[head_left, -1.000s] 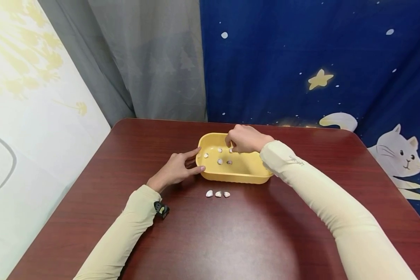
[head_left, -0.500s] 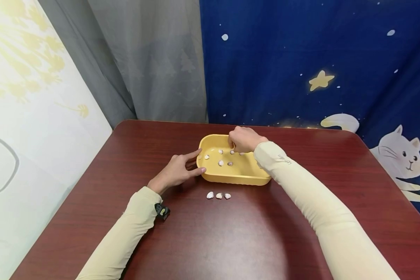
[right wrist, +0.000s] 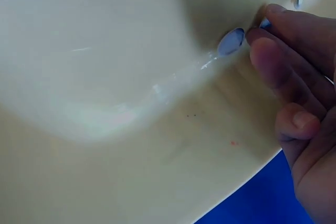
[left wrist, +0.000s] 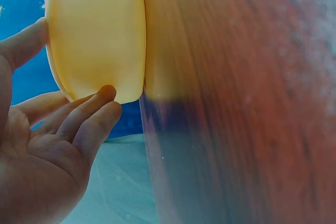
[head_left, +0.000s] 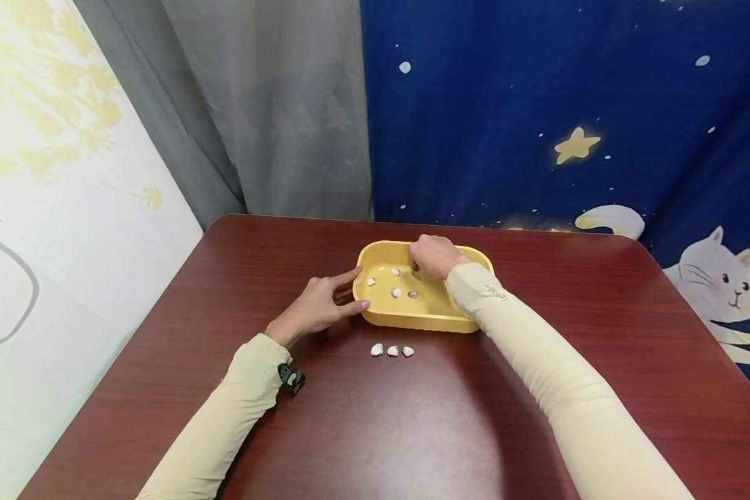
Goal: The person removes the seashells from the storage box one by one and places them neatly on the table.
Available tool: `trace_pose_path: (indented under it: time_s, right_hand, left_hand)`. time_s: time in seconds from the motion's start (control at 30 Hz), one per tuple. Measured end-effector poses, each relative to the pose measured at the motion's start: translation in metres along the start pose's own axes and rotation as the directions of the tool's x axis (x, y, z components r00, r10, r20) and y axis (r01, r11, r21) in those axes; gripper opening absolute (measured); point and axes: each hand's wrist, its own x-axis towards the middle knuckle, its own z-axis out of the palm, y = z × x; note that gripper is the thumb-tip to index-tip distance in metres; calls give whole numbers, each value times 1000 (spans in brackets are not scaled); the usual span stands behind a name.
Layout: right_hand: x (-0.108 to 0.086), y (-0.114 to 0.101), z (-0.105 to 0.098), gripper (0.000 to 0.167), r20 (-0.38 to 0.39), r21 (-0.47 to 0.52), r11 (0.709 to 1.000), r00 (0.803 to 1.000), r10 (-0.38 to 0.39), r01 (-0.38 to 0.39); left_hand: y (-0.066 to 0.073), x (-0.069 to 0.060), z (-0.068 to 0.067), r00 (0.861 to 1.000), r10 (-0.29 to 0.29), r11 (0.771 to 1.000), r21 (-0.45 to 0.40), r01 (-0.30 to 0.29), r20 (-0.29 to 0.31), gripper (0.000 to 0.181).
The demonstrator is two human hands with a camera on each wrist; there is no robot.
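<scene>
A yellow rectangular basin point(head_left: 421, 321) stands on the table with several small pale seashells inside, among them one shell point(head_left: 371, 282) near the left end. My left hand point(head_left: 312, 305) touches that end, thumb and index finger spread along the rim; its other fingers rest against the outer wall in the left wrist view. Inside the basin, at the far side, my right hand point(head_left: 434, 257) pinches a shell point(right wrist: 265, 23) between thumb and index finger. Beside those fingertips lies another shell point(right wrist: 231, 42). The right hand hides part of the basin floor in the head view.
Three shells point(head_left: 393, 351) lie in a row on the dark red table point(head_left: 325, 423) in front of the basin. A grey curtain point(head_left: 287, 104) and a blue curtain point(head_left: 475, 125) hang behind the table. A white patterned surface point(head_left: 69, 229) stands at the left.
My right hand has moved down into the basin, its forearm shifting left. The left hand keeps its place at the basin's end. The shells on the table stay in their row.
</scene>
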Motion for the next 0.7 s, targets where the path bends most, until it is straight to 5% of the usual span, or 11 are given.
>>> trace_pose_path:
  time_s: [0.2,0.7]
  right_hand:
    - [-1,1,2,13,-21,6,1000,1000,11,-11]
    - [-6,-6,-13,22,19,26,999,1000,-25,25]
  left_hand:
    - [1,1,0,1000,-2,1000,-14,2,0,79]
    - [0,0,0,1000,-18,1000,0,18,9,78]
